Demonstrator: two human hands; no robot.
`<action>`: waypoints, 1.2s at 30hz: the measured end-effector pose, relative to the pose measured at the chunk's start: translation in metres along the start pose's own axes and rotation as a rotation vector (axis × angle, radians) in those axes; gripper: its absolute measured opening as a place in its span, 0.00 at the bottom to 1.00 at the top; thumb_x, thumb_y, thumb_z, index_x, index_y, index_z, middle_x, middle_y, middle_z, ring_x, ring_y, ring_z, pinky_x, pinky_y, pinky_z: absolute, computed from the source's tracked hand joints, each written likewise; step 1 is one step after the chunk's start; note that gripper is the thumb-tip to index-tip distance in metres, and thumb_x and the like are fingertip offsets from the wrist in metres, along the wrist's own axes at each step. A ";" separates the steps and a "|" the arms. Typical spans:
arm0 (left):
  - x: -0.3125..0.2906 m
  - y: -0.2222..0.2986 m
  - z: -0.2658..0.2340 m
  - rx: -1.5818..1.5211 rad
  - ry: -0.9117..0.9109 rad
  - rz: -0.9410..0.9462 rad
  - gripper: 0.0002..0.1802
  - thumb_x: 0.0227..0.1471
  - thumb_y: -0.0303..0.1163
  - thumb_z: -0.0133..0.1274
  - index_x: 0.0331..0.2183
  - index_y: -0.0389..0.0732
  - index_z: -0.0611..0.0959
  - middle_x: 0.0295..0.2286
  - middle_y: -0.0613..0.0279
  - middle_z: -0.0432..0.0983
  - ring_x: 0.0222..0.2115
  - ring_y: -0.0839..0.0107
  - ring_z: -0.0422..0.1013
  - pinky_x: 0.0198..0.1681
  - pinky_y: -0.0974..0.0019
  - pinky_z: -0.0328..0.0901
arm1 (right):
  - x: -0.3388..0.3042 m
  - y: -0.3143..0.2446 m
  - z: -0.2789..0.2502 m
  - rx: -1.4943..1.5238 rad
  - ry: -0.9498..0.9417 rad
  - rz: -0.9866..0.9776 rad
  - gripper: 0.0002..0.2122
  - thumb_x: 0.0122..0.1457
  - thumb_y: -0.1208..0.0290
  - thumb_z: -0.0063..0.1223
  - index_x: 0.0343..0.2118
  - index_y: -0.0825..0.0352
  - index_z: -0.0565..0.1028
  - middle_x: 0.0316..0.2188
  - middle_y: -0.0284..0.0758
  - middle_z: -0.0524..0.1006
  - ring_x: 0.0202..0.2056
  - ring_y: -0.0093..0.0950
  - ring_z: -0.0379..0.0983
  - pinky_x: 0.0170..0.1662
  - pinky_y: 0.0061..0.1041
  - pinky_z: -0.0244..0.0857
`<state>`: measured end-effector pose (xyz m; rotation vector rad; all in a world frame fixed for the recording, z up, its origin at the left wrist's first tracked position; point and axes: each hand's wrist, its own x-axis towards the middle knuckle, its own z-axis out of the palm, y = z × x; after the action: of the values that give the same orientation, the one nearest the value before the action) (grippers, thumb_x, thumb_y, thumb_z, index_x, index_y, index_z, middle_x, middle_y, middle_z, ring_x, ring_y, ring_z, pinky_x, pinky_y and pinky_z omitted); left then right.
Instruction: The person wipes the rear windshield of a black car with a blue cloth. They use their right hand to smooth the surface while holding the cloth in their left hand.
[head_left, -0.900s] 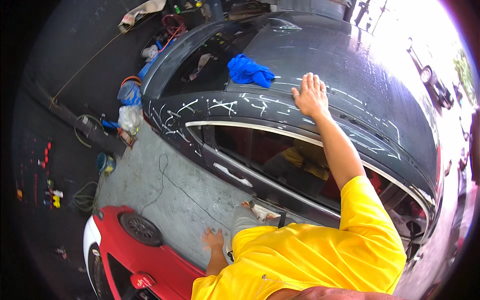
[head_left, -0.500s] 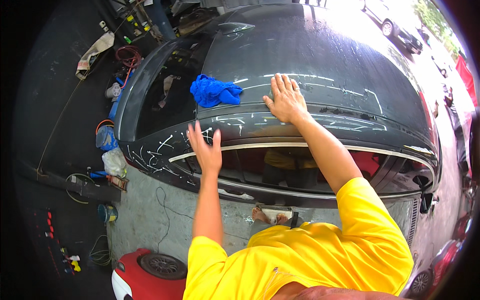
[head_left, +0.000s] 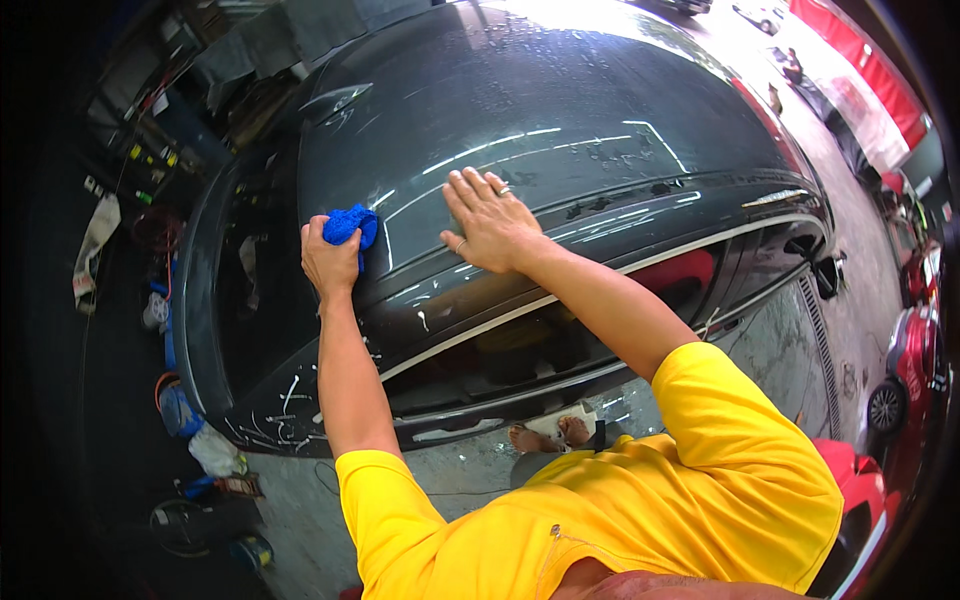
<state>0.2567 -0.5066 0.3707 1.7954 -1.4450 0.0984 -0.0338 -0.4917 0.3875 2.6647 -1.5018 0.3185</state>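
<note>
A blue cloth (head_left: 350,228) is bunched up on the rear part of a dark grey car roof (head_left: 420,130). My left hand (head_left: 330,258) grips it, fingers closed round the folds. To the right, my right hand (head_left: 490,220) lies flat on the roof near its side edge, fingers stretched out, with rings on two of them. Whatever may be under that palm is hidden. White streaks (head_left: 285,405) of some substance mark the car's rear side panel, and wet beads dot the far roof.
A red car (head_left: 855,500) stands behind me at lower right. Buckets, a plastic bag (head_left: 215,450) and hoses line the left side by a dark wall. A drain grate (head_left: 820,350) runs along the floor at right. My feet are on a low white step.
My left hand has gone from open in the air to closed on the blue cloth, which is now more bunched. My right hand stays flat on the roof. The head view has turned.
</note>
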 end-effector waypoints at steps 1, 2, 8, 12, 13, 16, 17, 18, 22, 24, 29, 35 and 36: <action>0.009 0.008 0.001 -0.167 0.004 0.043 0.24 0.41 0.35 0.72 0.41 0.43 0.82 0.40 0.59 0.81 0.40 0.59 0.79 0.45 0.56 0.72 | 0.003 -0.003 -0.004 0.006 0.002 -0.008 0.37 0.72 0.44 0.31 0.73 0.70 0.51 0.75 0.45 0.49 0.76 0.40 0.40 0.77 0.40 0.34; 0.015 0.022 0.008 -0.336 0.001 0.081 0.23 0.40 0.33 0.71 0.41 0.42 0.82 0.38 0.59 0.81 0.38 0.60 0.79 0.44 0.58 0.72 | 0.002 -0.004 -0.005 0.014 0.012 -0.018 0.37 0.72 0.44 0.31 0.73 0.70 0.52 0.75 0.45 0.50 0.76 0.40 0.40 0.77 0.41 0.35; 0.015 0.162 0.052 -0.735 -0.159 0.208 0.17 0.43 0.28 0.69 0.38 0.38 0.82 0.28 0.58 0.82 0.31 0.70 0.79 0.38 0.64 0.72 | -0.005 0.006 -0.006 0.042 0.008 0.007 0.34 0.71 0.44 0.35 0.63 0.72 0.69 0.67 0.48 0.66 0.72 0.41 0.54 0.76 0.44 0.39; 0.025 0.200 0.050 -0.702 -0.275 0.186 0.15 0.43 0.32 0.66 0.36 0.36 0.85 0.29 0.53 0.84 0.31 0.65 0.81 0.38 0.61 0.73 | -0.001 -0.004 -0.029 0.117 -0.153 0.040 0.34 0.70 0.43 0.35 0.64 0.70 0.68 0.61 0.46 0.73 0.68 0.40 0.62 0.74 0.45 0.43; 0.025 0.207 0.052 -0.706 -0.292 0.190 0.15 0.44 0.33 0.66 0.36 0.36 0.85 0.29 0.52 0.85 0.32 0.64 0.82 0.39 0.61 0.73 | -0.002 -0.004 -0.029 0.138 -0.170 0.051 0.33 0.70 0.44 0.35 0.64 0.69 0.69 0.60 0.46 0.74 0.67 0.40 0.64 0.73 0.46 0.44; 0.029 0.222 0.050 -0.703 -0.369 0.209 0.20 0.45 0.39 0.64 0.40 0.39 0.86 0.33 0.46 0.85 0.36 0.54 0.83 0.42 0.55 0.74 | -0.004 -0.005 -0.028 0.195 -0.119 0.066 0.30 0.70 0.47 0.37 0.65 0.65 0.68 0.57 0.44 0.77 0.63 0.40 0.68 0.70 0.46 0.51; 0.025 0.225 0.048 -0.589 -0.391 0.234 0.22 0.44 0.41 0.65 0.41 0.39 0.86 0.34 0.45 0.85 0.38 0.51 0.83 0.43 0.53 0.74 | -0.004 -0.006 -0.028 0.222 -0.104 0.067 0.29 0.70 0.47 0.37 0.65 0.64 0.68 0.57 0.44 0.77 0.63 0.41 0.69 0.70 0.46 0.52; 0.019 0.228 0.046 -0.473 -0.412 0.257 0.24 0.43 0.43 0.65 0.42 0.40 0.86 0.34 0.44 0.85 0.39 0.48 0.82 0.44 0.51 0.74 | 0.000 -0.003 -0.019 0.201 -0.117 0.007 0.28 0.70 0.48 0.37 0.64 0.63 0.69 0.57 0.43 0.77 0.63 0.40 0.69 0.69 0.46 0.54; 0.001 0.229 0.042 -0.320 -0.261 0.269 0.28 0.43 0.46 0.67 0.44 0.39 0.85 0.36 0.43 0.85 0.39 0.46 0.82 0.45 0.51 0.73 | 0.020 0.008 -0.006 0.076 -0.199 -0.110 0.28 0.71 0.49 0.36 0.65 0.62 0.67 0.62 0.44 0.72 0.66 0.40 0.64 0.70 0.44 0.51; 0.003 0.214 0.028 -0.426 -0.128 0.172 0.26 0.45 0.43 0.68 0.44 0.38 0.85 0.36 0.46 0.85 0.37 0.53 0.83 0.43 0.55 0.74 | 0.034 -0.011 -0.027 -0.025 -0.260 -0.074 0.30 0.71 0.48 0.34 0.68 0.64 0.64 0.65 0.44 0.68 0.69 0.40 0.58 0.73 0.44 0.46; -0.006 0.091 -0.003 -0.463 0.126 -0.098 0.27 0.51 0.44 0.70 0.46 0.39 0.81 0.39 0.53 0.84 0.41 0.62 0.81 0.48 0.58 0.72 | 0.017 -0.016 0.007 -0.011 -0.165 -0.203 0.37 0.72 0.43 0.32 0.72 0.70 0.54 0.73 0.48 0.55 0.75 0.43 0.43 0.76 0.44 0.34; -0.080 -0.040 -0.026 -0.371 0.368 -0.224 0.34 0.54 0.43 0.71 0.50 0.33 0.72 0.43 0.50 0.75 0.42 0.60 0.74 0.50 0.55 0.70 | 0.067 -0.061 0.005 0.091 -0.194 -0.209 0.39 0.71 0.42 0.33 0.73 0.71 0.52 0.75 0.48 0.49 0.76 0.44 0.38 0.77 0.45 0.33; -0.088 -0.048 -0.030 -0.297 0.400 -0.231 0.35 0.54 0.43 0.71 0.51 0.34 0.71 0.44 0.48 0.75 0.43 0.57 0.74 0.51 0.54 0.69 | 0.089 -0.083 0.004 0.095 -0.216 -0.204 0.39 0.71 0.42 0.34 0.73 0.70 0.52 0.75 0.48 0.49 0.76 0.43 0.38 0.77 0.44 0.33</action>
<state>0.2795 -0.4184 0.3200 1.5755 -0.9125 0.1099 0.0819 -0.5239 0.4065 2.9792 -1.2757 0.0941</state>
